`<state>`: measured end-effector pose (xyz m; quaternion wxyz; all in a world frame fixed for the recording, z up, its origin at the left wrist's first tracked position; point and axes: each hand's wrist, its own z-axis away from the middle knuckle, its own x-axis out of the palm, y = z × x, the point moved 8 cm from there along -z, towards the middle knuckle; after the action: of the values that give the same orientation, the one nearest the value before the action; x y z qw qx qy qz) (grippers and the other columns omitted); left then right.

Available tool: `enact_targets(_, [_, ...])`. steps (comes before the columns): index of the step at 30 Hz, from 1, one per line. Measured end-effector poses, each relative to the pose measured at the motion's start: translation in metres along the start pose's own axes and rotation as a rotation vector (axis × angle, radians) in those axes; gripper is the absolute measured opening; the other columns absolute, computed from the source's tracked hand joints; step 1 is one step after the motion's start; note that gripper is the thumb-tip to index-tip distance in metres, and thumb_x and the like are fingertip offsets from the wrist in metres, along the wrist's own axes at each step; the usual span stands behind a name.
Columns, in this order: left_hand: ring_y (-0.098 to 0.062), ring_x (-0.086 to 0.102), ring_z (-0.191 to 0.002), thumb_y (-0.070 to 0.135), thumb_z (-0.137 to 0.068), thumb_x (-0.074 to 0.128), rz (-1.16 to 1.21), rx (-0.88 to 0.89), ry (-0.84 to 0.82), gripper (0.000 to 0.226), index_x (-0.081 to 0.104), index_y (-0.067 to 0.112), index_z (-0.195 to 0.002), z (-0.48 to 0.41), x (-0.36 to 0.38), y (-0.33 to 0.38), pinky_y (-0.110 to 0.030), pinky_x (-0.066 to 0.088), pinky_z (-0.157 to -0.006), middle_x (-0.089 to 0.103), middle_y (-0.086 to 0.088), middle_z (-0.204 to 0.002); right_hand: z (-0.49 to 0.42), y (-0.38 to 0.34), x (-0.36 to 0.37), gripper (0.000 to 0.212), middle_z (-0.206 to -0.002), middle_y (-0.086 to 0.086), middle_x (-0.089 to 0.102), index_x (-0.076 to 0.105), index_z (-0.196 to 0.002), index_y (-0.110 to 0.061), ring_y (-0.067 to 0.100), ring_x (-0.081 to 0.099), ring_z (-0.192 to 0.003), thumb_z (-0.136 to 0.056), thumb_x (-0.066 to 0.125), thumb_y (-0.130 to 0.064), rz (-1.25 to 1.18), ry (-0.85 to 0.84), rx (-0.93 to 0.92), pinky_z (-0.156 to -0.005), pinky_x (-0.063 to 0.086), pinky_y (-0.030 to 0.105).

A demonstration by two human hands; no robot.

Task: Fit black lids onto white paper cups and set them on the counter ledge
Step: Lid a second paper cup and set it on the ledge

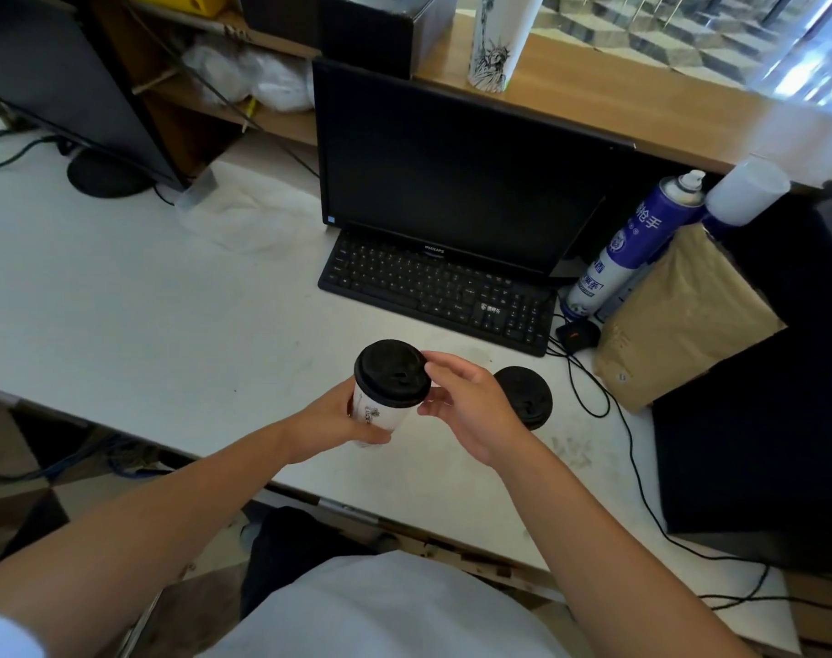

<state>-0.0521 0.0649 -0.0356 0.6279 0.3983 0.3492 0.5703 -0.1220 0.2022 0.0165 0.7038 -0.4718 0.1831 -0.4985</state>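
Head view: left hand (342,420) wraps the body of a white paper cup with a dark line drawing (378,413), fingers closed around its lower half, holding it above the white desk surface (167,325), tilted slightly toward the camera. A round black plastic lid with a sip hole (391,371) sits on the cup's rim; can't tell if it's fully snapped down all round. Right hand (471,410) is at the lid's right edge, thumb and fingertips (435,360) loosely curled and touching or just beside the rim, not clamped on it.

A second round black lid (528,396) lies on the desk just behind the right hand, partly hidden by it; can't tell whether a cup is under it.

Behind: black flat monitor (452,173) with black keyboard (433,292) at its foot, blue-and-white spray can (627,249) leaning to the right of them, brown paper bag (679,320) beside the can. Up on the wooden counter ledge (618,102) stands a tall white printed paper cup stack with a statue drawing (499,45), well apart from the held cup.
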Motion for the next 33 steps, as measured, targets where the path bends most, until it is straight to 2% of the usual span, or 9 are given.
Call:
enact_targets(3, [-0.024, 0.062, -0.115, 0.007, -0.068, 0.082, 0.034, -0.063, -0.06, 0.071, 0.052, 0.024, -0.13, 0.003, 0.002, -0.003, -0.035, 0.054, -0.094, 0.068, -0.006, -0.12, 0.001, -0.006, 0.003, 0.023, -0.114, 0.009, 0.07, 0.072, -0.118, -0.02, 0.021, 0.059, -0.085, -0.1, 0.058, -0.019, 0.186, -0.037, -0.065, -0.071, 0.056, 0.033])
enact_targets(5, [-0.027, 0.064, -0.112, 0.008, -0.064, 0.077, 0.093, -0.12, -0.161, 0.074, 0.05, 0.014, -0.133, 0.005, 0.007, -0.005, -0.04, 0.054, -0.094, 0.067, -0.013, -0.119, 0.001, -0.014, 0.003, 0.033, -0.124, 0.001, 0.062, 0.068, -0.126, -0.025, 0.016, 0.062, -0.095, -0.096, 0.062, -0.038, 0.475, -0.023, -0.142, -0.083, 0.057, 0.036])
enact_targets(8, [-0.026, 0.066, -0.102, 0.001, -0.067, 0.068, 0.196, -0.206, -0.317, 0.066, 0.05, 0.008, -0.13, 0.01, 0.016, -0.007, -0.039, 0.055, -0.088, 0.067, -0.013, -0.109, 0.004, -0.027, 0.009, 0.055, -0.126, -0.012, 0.051, 0.057, -0.139, -0.026, 0.0, 0.055, -0.105, -0.09, 0.067, -0.049, 0.779, -0.061, -0.275, -0.085, 0.046, 0.016])
enact_targets(11, [-0.026, 0.066, -0.102, 0.002, -0.066, 0.069, 0.221, -0.227, -0.367, 0.064, 0.051, 0.011, -0.127, 0.013, 0.015, -0.007, -0.04, 0.055, -0.088, 0.066, -0.013, -0.109, 0.006, -0.033, 0.016, 0.062, -0.123, -0.012, 0.049, 0.057, -0.141, -0.024, 0.006, 0.055, -0.106, -0.087, 0.07, -0.051, 0.857, -0.123, -0.321, -0.086, 0.048, 0.02])
enact_targets(15, [-0.025, 0.064, -0.102, -0.003, -0.071, 0.063, 0.152, -0.221, -0.374, 0.056, 0.052, 0.012, -0.123, 0.015, 0.013, -0.01, -0.04, 0.055, -0.09, 0.065, -0.013, -0.107, 0.004, -0.032, 0.02, 0.067, -0.123, -0.012, 0.046, 0.05, -0.146, -0.021, 0.002, 0.052, -0.093, -0.088, 0.069, -0.05, 0.914, -0.174, -0.266, -0.083, 0.042, 0.019])
enact_targets(19, [-0.021, 0.066, -0.098, -0.003, -0.069, 0.066, 0.08, -0.237, -0.426, 0.053, 0.054, 0.01, -0.119, 0.019, 0.012, -0.01, -0.036, 0.055, -0.086, 0.067, -0.01, -0.104, 0.007, -0.034, 0.028, 0.055, -0.115, -0.008, 0.047, 0.057, -0.137, -0.025, 0.011, 0.054, -0.098, -0.089, 0.069, -0.049, 0.969, -0.264, -0.272, -0.088, 0.048, 0.028])
enact_targets(22, [-0.022, 0.065, -0.1, -0.001, -0.067, 0.071, 0.039, -0.24, -0.414, 0.055, 0.055, 0.01, -0.119, 0.018, 0.01, -0.011, -0.037, 0.055, -0.088, 0.066, -0.009, -0.104, 0.007, -0.036, 0.029, 0.052, -0.112, -0.01, 0.048, 0.059, -0.13, -0.024, 0.008, 0.054, -0.1, -0.087, 0.069, -0.051, 1.016, -0.253, -0.284, -0.093, 0.051, 0.03])
enact_targets(29, [-0.024, 0.063, -0.102, 0.008, -0.062, 0.081, -0.007, -0.198, -0.291, 0.06, 0.057, 0.012, -0.117, 0.012, 0.004, -0.012, -0.04, 0.055, -0.09, 0.065, -0.01, -0.103, 0.007, -0.037, 0.03, 0.053, -0.116, -0.007, 0.048, 0.058, -0.128, -0.022, 0.002, 0.051, -0.092, -0.087, 0.066, -0.054, 1.044, -0.182, -0.296, -0.083, 0.043, 0.022])
enact_targets(33, [-0.02, 0.064, -0.097, 0.005, -0.065, 0.078, -0.01, -0.149, -0.223, 0.056, 0.057, 0.015, -0.116, 0.009, 0.001, -0.008, -0.035, 0.056, -0.082, 0.066, -0.006, -0.099, 0.006, -0.037, 0.03, 0.053, -0.114, -0.007, 0.047, 0.06, -0.125, -0.022, 0.004, 0.051, -0.093, -0.086, 0.066, -0.057, 1.049, -0.114, -0.295, -0.085, 0.044, 0.024])
